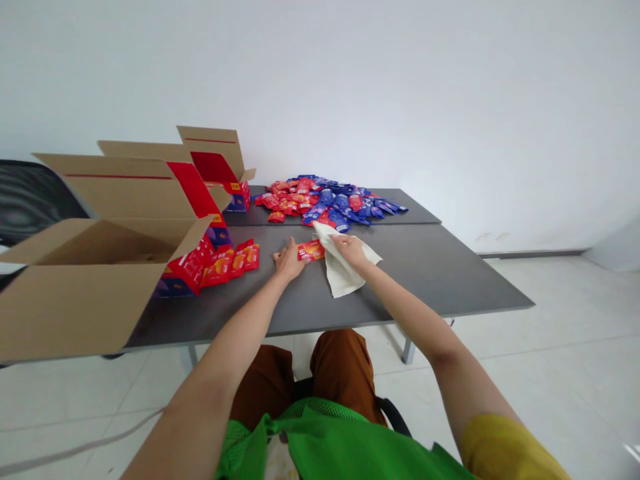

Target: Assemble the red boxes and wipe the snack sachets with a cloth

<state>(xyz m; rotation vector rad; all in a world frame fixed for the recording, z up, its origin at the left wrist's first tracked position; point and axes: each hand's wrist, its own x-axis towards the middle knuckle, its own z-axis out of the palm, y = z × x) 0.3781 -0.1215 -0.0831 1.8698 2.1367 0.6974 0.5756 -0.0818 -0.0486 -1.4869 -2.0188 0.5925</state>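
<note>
A red packet [311, 251] with an orange picture lies flat on the dark table. My left hand [289, 261] holds its left end, with the fingers closed on it. In my right hand [351, 251] is a cream cloth [342, 275], gripped near its top. The cloth drapes onto the table and covers the right end of the packet. Left of my left hand, several red packets [235, 261] lie overlapping in a row.
An open cardboard box [85, 287] stands at the left, its flaps spread past the table edge. Behind it are more open boxes [235, 190]. A heap of red and blue packets [325, 200] lies at the back of the table [425, 273], near the white wall.
</note>
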